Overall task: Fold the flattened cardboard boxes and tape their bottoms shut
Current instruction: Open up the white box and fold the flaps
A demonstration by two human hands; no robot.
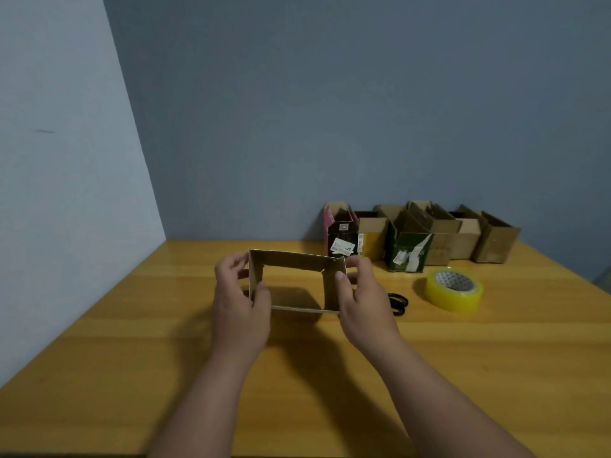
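Small brown cardboard box (297, 279), probably light and easily creased, is pinched at its short end walls by left hand (239, 305) and right hand (362, 300)

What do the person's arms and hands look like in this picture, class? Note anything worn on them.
Both forearms are bare as far as the frame shows: no sleeves in view. The left hand and right hand wear no gloves, and no ring, watch or bracelet is visible. Fingernails look short and unpainted, though the picture is soft.
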